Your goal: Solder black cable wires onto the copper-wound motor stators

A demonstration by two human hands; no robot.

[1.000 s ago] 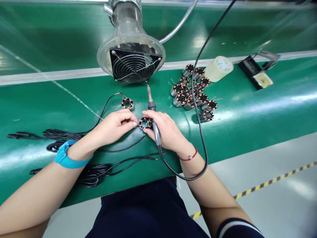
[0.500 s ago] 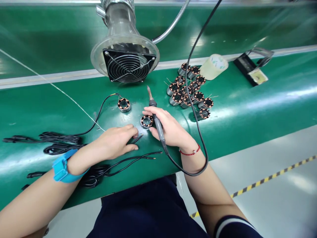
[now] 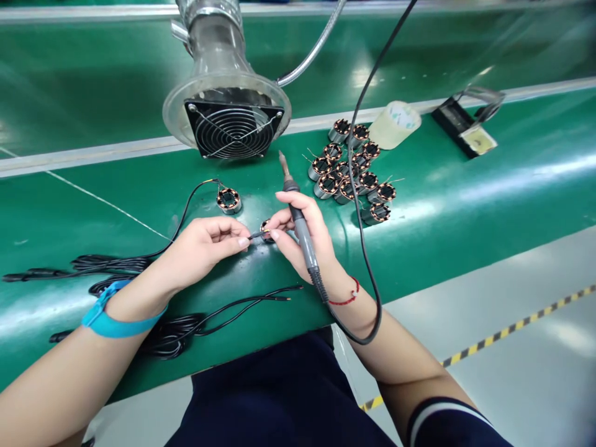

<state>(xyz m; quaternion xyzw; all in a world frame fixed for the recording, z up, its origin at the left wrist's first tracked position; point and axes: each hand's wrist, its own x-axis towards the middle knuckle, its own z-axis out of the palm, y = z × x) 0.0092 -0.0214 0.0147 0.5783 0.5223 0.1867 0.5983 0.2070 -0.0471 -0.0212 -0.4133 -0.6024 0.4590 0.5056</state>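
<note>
My left hand (image 3: 209, 248) pinches a black cable (image 3: 257, 235) close to its stripped end, which points right. In my right hand (image 3: 305, 233) a grey soldering iron (image 3: 305, 239) lies across the palm, tip pointing away from me. The thumb and finger of that hand meet at the cable's fine wire ends. Just behind them stands a copper-wound stator (image 3: 265, 227), mostly hidden by the fingers. Another stator (image 3: 229, 200), joined to a black cable, stands farther back to the left.
Several stators (image 3: 345, 190) stand grouped at the right, beside a tape roll (image 3: 395, 124). A fume extractor fan (image 3: 236, 131) hangs at the back. A soldering iron stand (image 3: 465, 127) is far right. Coiled black cables (image 3: 174, 332) lie at the left front. The iron's cord (image 3: 358, 186) loops overhead.
My left hand has lifted the cable end off the table towards the right hand. My right hand has let go of the stator and brought its fingertips to the wires, still holding the iron.
</note>
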